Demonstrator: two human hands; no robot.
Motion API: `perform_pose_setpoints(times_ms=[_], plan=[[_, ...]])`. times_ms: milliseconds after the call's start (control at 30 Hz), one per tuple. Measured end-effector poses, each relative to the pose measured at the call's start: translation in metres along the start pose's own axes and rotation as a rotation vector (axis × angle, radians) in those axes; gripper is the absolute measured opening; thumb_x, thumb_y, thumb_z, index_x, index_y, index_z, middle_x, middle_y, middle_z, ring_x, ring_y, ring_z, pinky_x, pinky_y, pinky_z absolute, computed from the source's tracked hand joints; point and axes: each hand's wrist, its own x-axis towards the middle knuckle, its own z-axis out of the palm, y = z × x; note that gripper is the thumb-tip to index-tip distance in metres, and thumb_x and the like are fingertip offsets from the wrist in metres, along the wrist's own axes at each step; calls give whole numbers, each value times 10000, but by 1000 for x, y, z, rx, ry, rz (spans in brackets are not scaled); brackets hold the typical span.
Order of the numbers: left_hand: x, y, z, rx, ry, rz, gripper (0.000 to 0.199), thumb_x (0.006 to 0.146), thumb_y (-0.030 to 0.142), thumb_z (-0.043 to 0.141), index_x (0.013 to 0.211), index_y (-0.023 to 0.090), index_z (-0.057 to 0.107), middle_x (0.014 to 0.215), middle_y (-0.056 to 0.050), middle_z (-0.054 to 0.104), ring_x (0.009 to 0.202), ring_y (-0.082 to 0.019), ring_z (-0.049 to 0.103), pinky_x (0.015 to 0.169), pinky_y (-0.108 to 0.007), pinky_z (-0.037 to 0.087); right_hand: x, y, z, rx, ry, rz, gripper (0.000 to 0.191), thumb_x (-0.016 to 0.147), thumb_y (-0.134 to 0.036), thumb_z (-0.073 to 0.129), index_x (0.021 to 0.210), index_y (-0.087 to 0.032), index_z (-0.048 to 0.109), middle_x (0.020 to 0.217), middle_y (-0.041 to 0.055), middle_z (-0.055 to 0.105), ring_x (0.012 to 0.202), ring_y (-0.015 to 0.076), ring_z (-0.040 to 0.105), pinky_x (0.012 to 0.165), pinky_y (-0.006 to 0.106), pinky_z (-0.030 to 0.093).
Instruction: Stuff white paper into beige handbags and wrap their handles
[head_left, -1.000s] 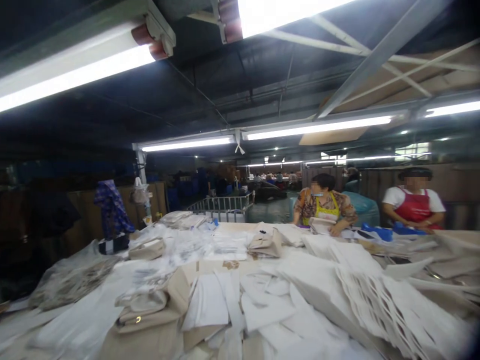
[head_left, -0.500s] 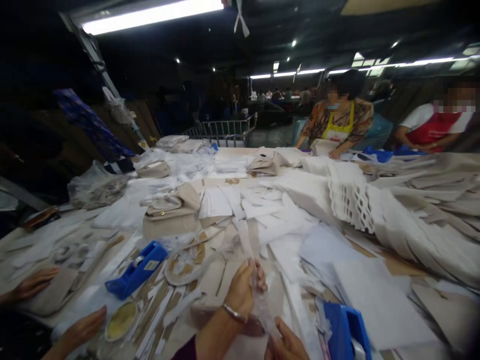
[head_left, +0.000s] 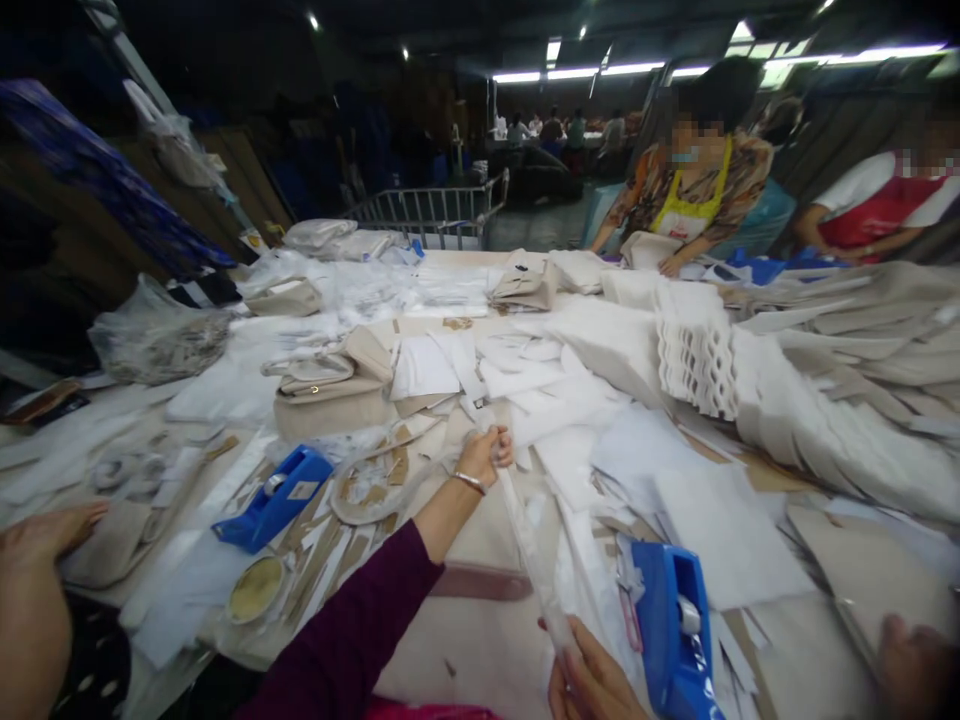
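My left hand (head_left: 484, 462), in a purple sleeve with a silver bangle, is closed around the upper part of a long, translucent white strip (head_left: 531, 545). The strip runs taut down toward me, and its lower part is pinched in my right hand (head_left: 592, 675) near the bottom edge. Beneath the strip lies a beige bag (head_left: 480, 535) with a brown-pink band along its near side. A blue tape dispenser (head_left: 671, 630) stands just right of my right hand. What the strip is made of, I cannot tell.
Another blue tape dispenser (head_left: 274, 500) and a tape roll (head_left: 256, 588) lie left. A folded beige bag (head_left: 330, 390) sits behind. White sheets (head_left: 720, 530) and wavy foam padding (head_left: 694, 350) fill the right. Co-workers' hands show at left (head_left: 52, 530) and right (head_left: 919, 660).
My left hand has moved away from me along the strip, widening the gap between my hands. The view has tilted down. A co-worker's hand now shows at the lower right.
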Motion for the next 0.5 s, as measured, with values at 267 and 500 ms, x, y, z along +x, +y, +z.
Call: perform_pose_setpoints(times_ms=[267,500], plan=[[29,49,-94,1082,136,182,380,822,426,419,1020,128,548,967,-104,624,790,-156,586,676,-277,454,85,-40,-7,31,207,-245,459,784,-558,520,1058,-193,473,596,-51,503,363,35,289,359,173,154],[-10,55,-201,1387,166,85,379,538,259,680,876,129,568,844,-82,596,840,-251,549,822,-394,400,151,-11,-46,-130,562,-356,365,735,-526,540,825,-172,540,594,-19,535,541,127,481,524,251,398]])
